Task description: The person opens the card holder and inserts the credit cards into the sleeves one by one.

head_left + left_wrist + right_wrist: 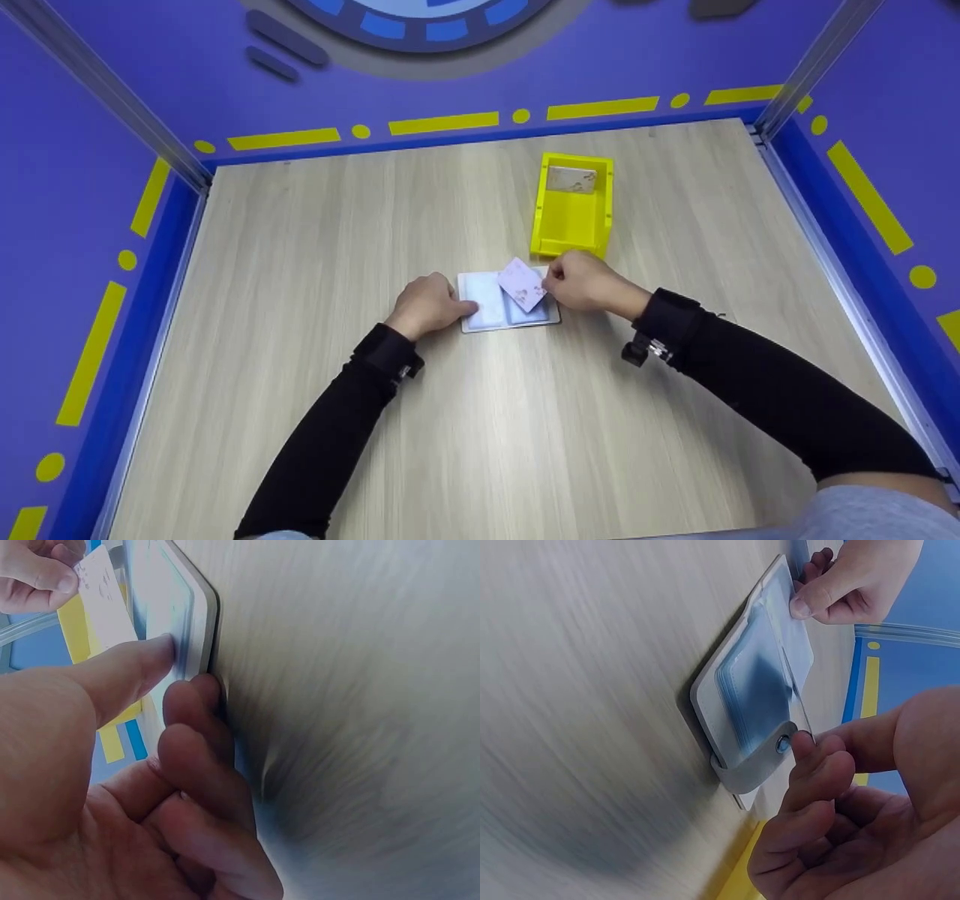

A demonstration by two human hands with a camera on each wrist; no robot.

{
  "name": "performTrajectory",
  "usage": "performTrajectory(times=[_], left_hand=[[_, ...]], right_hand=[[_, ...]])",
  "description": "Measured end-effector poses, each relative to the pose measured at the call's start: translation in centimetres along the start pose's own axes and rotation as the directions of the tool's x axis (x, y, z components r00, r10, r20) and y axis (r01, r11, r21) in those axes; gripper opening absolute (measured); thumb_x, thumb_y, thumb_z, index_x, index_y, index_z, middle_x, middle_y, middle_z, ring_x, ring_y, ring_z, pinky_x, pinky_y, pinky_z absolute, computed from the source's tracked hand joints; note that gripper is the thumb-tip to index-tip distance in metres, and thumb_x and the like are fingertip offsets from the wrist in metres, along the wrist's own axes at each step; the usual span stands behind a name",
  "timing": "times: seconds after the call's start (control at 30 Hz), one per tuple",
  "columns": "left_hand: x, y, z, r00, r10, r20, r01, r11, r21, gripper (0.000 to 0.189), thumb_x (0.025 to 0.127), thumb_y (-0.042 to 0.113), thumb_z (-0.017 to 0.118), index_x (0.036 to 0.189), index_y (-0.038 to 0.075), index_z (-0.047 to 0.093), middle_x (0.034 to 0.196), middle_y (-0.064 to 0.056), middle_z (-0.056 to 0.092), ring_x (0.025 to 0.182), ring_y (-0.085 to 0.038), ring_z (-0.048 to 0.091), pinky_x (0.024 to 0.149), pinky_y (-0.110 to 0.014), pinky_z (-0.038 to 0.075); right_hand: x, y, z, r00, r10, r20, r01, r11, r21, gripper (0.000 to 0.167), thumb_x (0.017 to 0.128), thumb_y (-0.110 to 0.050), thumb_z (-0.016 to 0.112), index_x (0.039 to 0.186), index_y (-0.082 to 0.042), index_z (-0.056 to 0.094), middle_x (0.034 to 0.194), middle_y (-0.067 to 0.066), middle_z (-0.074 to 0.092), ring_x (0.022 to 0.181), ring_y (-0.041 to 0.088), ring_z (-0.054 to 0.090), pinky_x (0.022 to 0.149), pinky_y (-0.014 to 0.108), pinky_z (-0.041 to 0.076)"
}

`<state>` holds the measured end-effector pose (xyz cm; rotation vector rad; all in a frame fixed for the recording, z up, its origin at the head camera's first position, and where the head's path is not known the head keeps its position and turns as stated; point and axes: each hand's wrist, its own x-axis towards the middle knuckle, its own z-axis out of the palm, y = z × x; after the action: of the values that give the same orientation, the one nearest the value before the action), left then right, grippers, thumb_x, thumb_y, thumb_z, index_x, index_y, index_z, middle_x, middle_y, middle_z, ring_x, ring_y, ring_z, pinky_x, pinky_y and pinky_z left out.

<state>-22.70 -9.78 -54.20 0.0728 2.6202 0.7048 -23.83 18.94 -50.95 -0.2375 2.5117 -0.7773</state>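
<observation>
A card holder (484, 300) lies spread flat on the table, its clear plastic sleeves (757, 686) showing. My left hand (429, 304) pinches its left edge, thumb on the top face and curled fingers against the rim in the left wrist view. Between thumb and fingertips, my right hand (583, 281) holds a pale card (523, 285) with small reddish figures, tilted above the right half of the holder. The right wrist view shows that card nearly edge-on. There, a strap with a metal snap (782, 743) sticks up from the holder's side, close to the right fingertips.
Just beyond the right hand stands a yellow open-topped bin (571, 217). Another card (571, 179) leans against its far inner wall. Blue panels with yellow marks (444, 123) enclose the wood-grain table (337, 232) at the back and sides.
</observation>
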Motion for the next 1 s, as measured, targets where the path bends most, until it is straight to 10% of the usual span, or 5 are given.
performTrajectory(times=[1.0], left_hand=[[0.7,-0.7,0.5,1.0,0.028,-0.007,-0.028,0.999,0.016,0.053,0.093,0.05,0.082,0.059,0.021,0.052,0.06,0.009,0.045,0.059,-0.014,0.045,0.056,-0.03,0.033]], right_hand=[[0.4,-0.4,1.6,0.999,-0.014,0.032,0.014,1.0,-0.002,0.031,0.106,-0.026,0.064,0.081,-0.01,0.073,0.069,-0.005,0.053,0.063,0.013,0.051,0.059,0.029,0.039]])
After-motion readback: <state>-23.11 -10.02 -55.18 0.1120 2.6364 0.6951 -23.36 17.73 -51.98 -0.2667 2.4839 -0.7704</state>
